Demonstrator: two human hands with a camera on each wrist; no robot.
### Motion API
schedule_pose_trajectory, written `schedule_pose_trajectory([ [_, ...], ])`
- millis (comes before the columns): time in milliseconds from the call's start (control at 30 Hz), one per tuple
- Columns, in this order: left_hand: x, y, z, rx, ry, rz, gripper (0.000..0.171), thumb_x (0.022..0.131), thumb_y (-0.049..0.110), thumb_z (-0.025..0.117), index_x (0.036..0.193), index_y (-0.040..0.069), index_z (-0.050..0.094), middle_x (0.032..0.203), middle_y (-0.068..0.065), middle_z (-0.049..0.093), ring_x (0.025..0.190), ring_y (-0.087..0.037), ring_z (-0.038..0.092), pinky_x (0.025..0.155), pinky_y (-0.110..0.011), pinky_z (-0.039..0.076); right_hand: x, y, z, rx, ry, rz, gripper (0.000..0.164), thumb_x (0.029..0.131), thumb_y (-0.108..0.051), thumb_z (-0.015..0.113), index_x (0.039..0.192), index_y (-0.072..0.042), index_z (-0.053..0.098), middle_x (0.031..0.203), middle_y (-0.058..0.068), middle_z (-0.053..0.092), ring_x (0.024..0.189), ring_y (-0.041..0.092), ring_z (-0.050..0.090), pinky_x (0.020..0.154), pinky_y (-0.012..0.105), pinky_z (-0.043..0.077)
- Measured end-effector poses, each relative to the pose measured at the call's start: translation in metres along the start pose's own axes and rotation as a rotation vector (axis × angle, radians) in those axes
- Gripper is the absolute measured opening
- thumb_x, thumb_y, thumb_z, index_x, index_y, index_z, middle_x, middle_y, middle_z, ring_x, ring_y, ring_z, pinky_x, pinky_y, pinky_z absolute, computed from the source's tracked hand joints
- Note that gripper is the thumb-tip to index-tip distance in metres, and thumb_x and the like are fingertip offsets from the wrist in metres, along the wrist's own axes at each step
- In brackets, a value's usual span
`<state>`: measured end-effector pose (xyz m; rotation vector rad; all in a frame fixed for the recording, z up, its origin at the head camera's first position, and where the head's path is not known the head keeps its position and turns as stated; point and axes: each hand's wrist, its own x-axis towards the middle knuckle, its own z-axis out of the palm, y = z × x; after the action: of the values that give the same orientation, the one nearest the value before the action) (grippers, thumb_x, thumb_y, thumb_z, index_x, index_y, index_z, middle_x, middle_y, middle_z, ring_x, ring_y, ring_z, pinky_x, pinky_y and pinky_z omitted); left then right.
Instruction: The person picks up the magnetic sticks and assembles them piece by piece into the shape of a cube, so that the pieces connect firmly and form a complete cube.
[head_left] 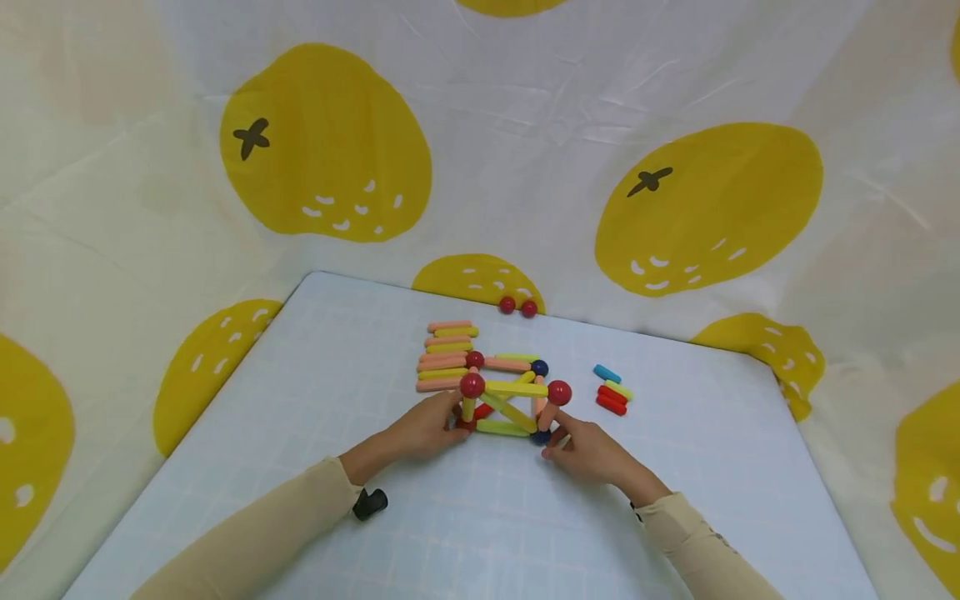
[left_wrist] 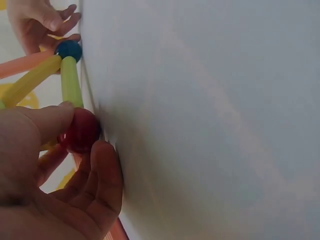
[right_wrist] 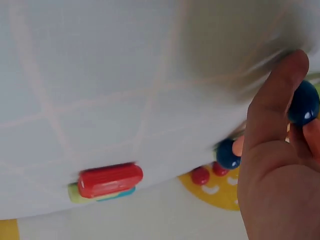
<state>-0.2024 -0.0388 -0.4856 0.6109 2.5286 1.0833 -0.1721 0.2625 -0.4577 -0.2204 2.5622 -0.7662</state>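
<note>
A frame of coloured building rods and balls stands on the table between the two hands. My left hand [head_left: 427, 429] holds its near left corner; in the left wrist view the thumb and fingers pinch a red ball [left_wrist: 84, 131], joined by a lime rod [left_wrist: 72, 82] to a blue ball. My right hand [head_left: 588, 452] has its fingers around that blue ball [right_wrist: 304, 102] at the near right corner. Above, a yellow rod [head_left: 516, 389] links two raised red balls, left [head_left: 472, 384] and right [head_left: 559, 392]. A lime diagonal rod [head_left: 508, 411] slants across the front side.
Left of the frame lies a row of orange and yellow rods [head_left: 447, 348]. To the right are short red rods [head_left: 611, 404], a lime rod [head_left: 619, 389] and a blue one [head_left: 607, 373]. Two red balls [head_left: 507, 305] sit at the table's back edge, before a fruit-patterned curtain [head_left: 510, 167].
</note>
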Motion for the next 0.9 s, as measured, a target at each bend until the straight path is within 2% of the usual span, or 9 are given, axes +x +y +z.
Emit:
schedule_pose_trajectory([
  [100,-0.002,-0.001,-0.002,-0.011,-0.018,-0.003,0.021,0.095,0.016,0.074,0.109,0.017,0.059,0.098,0.004,0.063,0.085,-0.014,0.058,0.076,-0.029,0.052,0.0,0.0,0.003,0.015,-0.057,-0.043,0.042,0.092,-0.027,0.076,0.129,-0.021,0.057,0.102,-0.004,0.068,0.086,0.012,0.062,0.083,0.035,0.056],
  [167,-0.005,-0.002,-0.006,-0.018,-0.018,-0.013,0.018,0.095,0.015,0.073,0.107,0.016,0.059,0.1,0.003,0.063,0.089,-0.014,0.059,0.08,-0.031,0.054,-0.003,-0.004,0.006,0.029,-0.1,-0.081,0.039,0.093,-0.028,0.076,0.126,-0.02,0.057,0.102,-0.004,0.069,0.087,0.013,0.063,0.082,0.036,0.056],
  [233,-0.006,-0.003,-0.011,-0.027,-0.017,-0.027,0.022,0.096,0.013,0.072,0.113,0.015,0.059,0.104,0.001,0.064,0.093,-0.015,0.06,0.086,-0.034,0.055,-0.007,-0.009,0.01,0.046,-0.145,-0.127,0.036,0.093,-0.028,0.075,0.123,-0.018,0.057,0.102,-0.004,0.07,0.087,0.013,0.065,0.082,0.036,0.055],
  [433,-0.005,-0.008,-0.023,0.002,-0.034,-0.122,0.039,0.098,0.015,0.069,0.134,0.017,0.055,0.119,-0.001,0.065,0.106,-0.018,0.06,0.098,-0.041,0.055,-0.021,-0.033,0.031,0.117,-0.238,-0.182,0.037,0.095,-0.028,0.074,0.123,-0.014,0.055,0.103,-0.005,0.072,0.087,0.011,0.067,0.082,0.032,0.056],
  [533,-0.001,-0.012,-0.027,0.042,-0.033,-0.117,0.032,0.099,0.013,0.067,0.129,0.015,0.059,0.121,-0.001,0.067,0.109,-0.018,0.062,0.101,-0.042,0.054,-0.027,-0.048,0.042,0.161,-0.276,-0.209,0.037,0.096,-0.026,0.073,0.125,-0.014,0.053,0.106,-0.004,0.073,0.087,0.01,0.068,0.082,0.028,0.056],
  [633,0.003,-0.016,-0.029,0.059,-0.037,-0.12,0.025,0.099,0.012,0.066,0.124,0.015,0.061,0.115,0.0,0.068,0.107,-0.018,0.064,0.1,-0.041,0.054,-0.031,-0.062,0.052,0.205,-0.318,-0.222,0.037,0.096,-0.025,0.073,0.126,-0.015,0.053,0.11,-0.003,0.072,0.088,0.007,0.068,0.082,0.025,0.056],
  [767,0.008,-0.018,-0.03,0.058,-0.04,-0.132,0.031,0.1,0.01,0.064,0.13,0.016,0.061,0.115,0.001,0.067,0.104,-0.017,0.063,0.1,-0.04,0.054,-0.033,-0.078,0.064,0.228,-0.354,-0.232,0.043,0.096,-0.026,0.073,0.133,-0.017,0.052,0.116,-0.003,0.071,0.088,0.004,0.068,0.083,0.022,0.056],
  [900,0.01,-0.017,-0.03,0.06,-0.043,-0.12,0.04,0.1,0.01,0.064,0.139,0.015,0.058,0.123,-0.001,0.067,0.105,-0.018,0.063,0.102,-0.042,0.054,-0.032,-0.089,0.071,0.241,-0.371,-0.251,0.053,0.097,-0.027,0.072,0.143,-0.016,0.048,0.121,-0.003,0.071,0.089,0.002,0.069,0.084,0.02,0.056],
])
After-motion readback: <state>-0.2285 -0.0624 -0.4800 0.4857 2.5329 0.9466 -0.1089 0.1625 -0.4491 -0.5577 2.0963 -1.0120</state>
